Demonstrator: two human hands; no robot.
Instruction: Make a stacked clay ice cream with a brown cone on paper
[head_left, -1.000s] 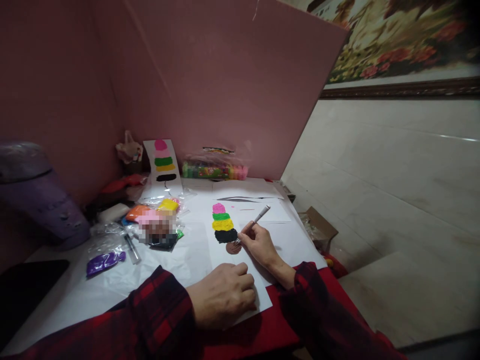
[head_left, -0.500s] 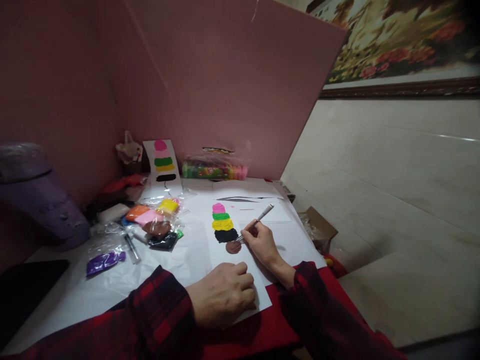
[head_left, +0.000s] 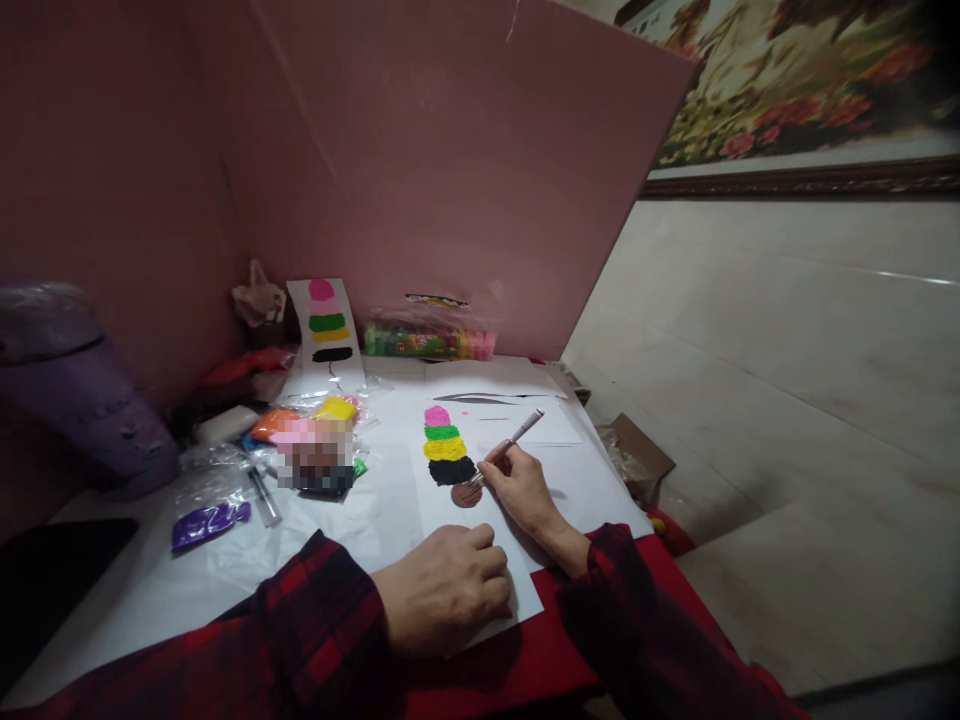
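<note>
My right hand (head_left: 521, 487) is closed round a thin metal tool (head_left: 516, 436), whose tip rests on a brown clay patch (head_left: 466, 494). That patch lies at the bottom of a stack of pink, green, yellow and black clay patches (head_left: 444, 446) on a white sheet (head_left: 480, 560). My left hand (head_left: 444, 588) lies curled, knuckles up, on the near part of the same sheet, and whether its fingers enclose anything is hidden.
Bags of coloured clay (head_left: 311, 440) and a purple bag (head_left: 208, 523) lie to the left. A finished sample card (head_left: 324, 325) leans on the pink board (head_left: 420, 170). A row of clay packs (head_left: 427, 342) sits at the back. A cardboard box (head_left: 634, 455) stands off the table's right edge.
The right hand has shifted the tool's tip slightly over the brown patch. The left hand has stayed put.
</note>
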